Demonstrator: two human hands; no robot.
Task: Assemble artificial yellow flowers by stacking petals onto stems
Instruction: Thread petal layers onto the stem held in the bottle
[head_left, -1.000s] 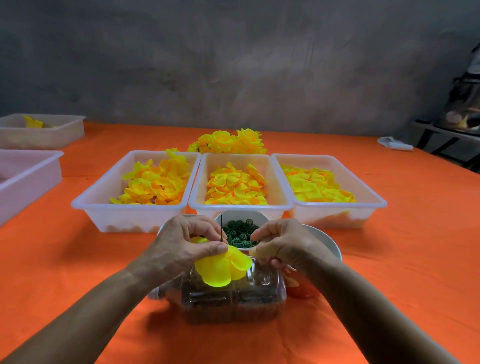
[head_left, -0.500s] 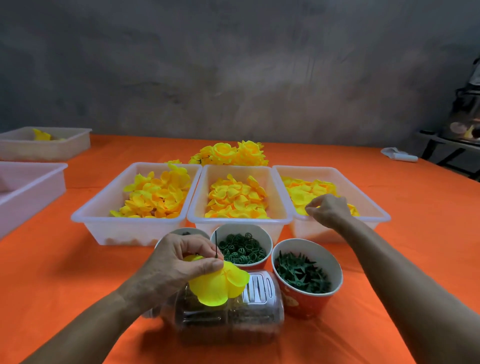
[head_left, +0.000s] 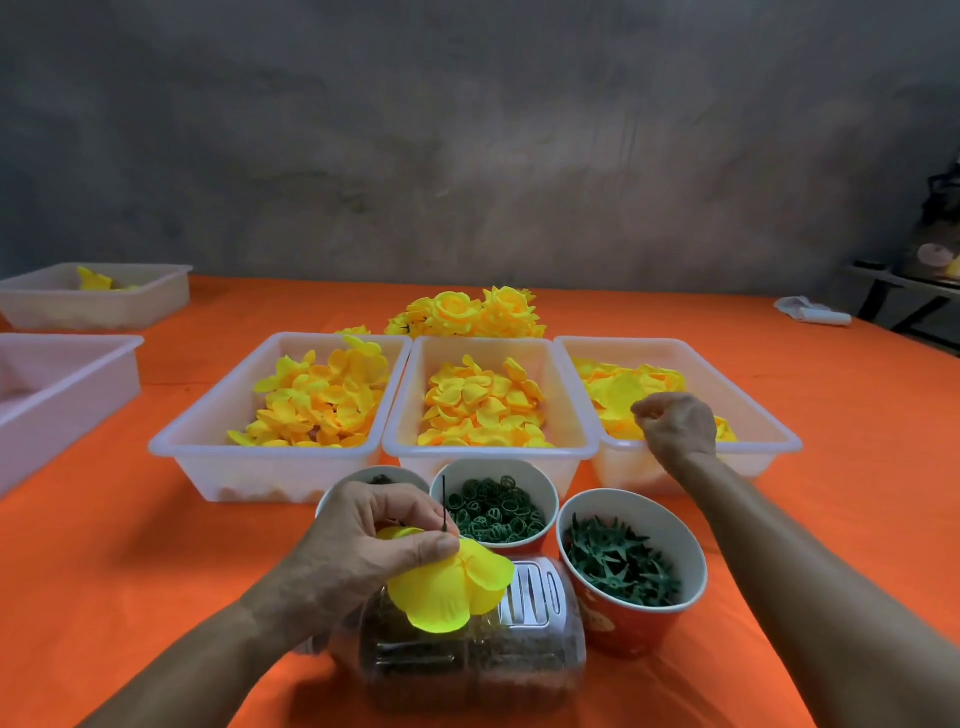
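Broadly, the right tray (head_left: 769, 436) holds loose petals where the right hand (head_left: 675, 426) reaches, fingers curled; whether its grip holds anything I cannot tell. It may lift several stuck together. The left hand (head_left: 363, 540) pinches the half-built flower (head_left: 452, 587), whose thin stem (head_left: 445, 504) could slip.

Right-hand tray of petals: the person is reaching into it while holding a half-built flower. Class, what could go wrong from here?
1. The right hand may pinch several petals from the right tray, since they lie overlapped.
2. The left hand alone holds the flower; petals could slide off the thin stem.
3. The returning forearm might knock the red cup below it.
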